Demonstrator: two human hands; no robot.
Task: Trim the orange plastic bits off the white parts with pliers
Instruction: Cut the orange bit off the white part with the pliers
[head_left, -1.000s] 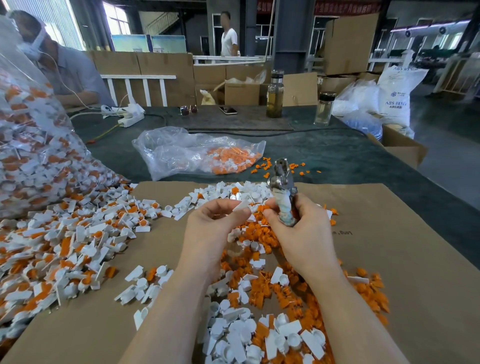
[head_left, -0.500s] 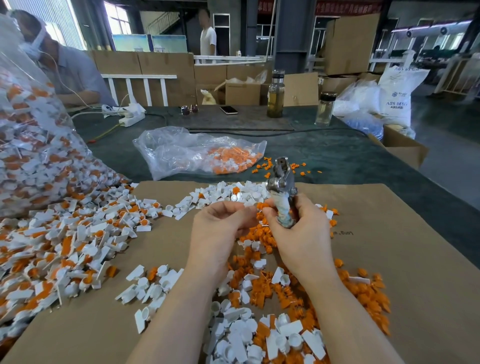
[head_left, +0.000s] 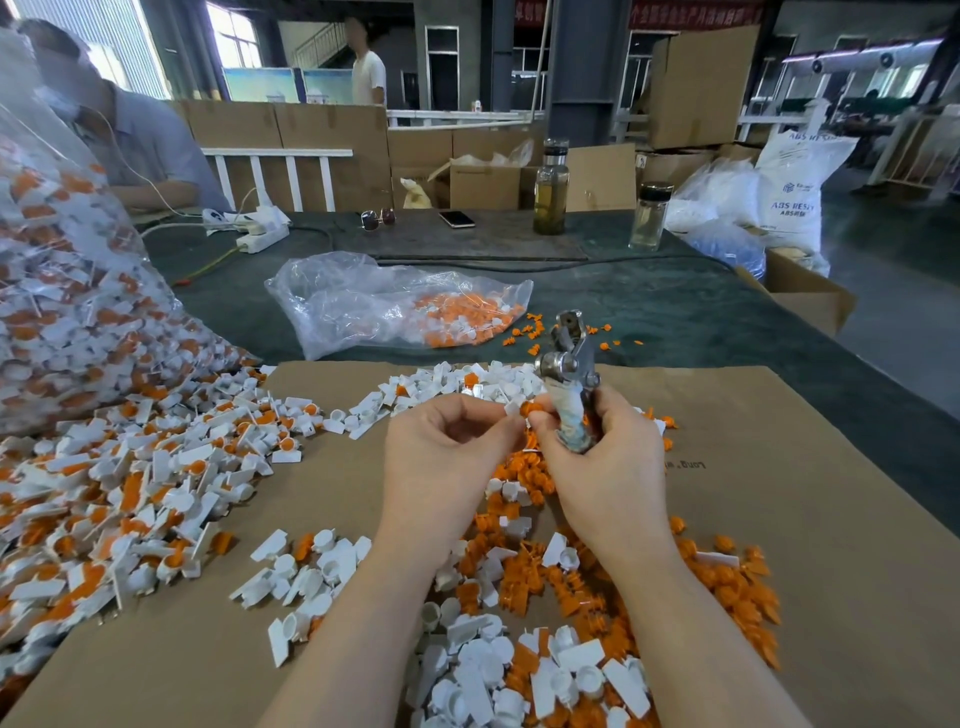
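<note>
White sack (head_left: 795, 192) printed "ABS RESIN", right hand (head_left: 608, 467) gripping pliers (head_left: 569, 384), left hand (head_left: 447, 452) pinching white part (head_left: 514, 409)

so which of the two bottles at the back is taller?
The left bottle, with yellowish liquid, beside the phone. It stands taller than the clear, black-capped bottle to its right.

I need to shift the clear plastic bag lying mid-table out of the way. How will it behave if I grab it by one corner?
The clear bag looks thin, crumpled and slack, so it would probably sag rather than hold shape. Its orange pieces sit bunched at one end, so they would likely slide and swing. It seems light for its size, being mostly empty.
</note>
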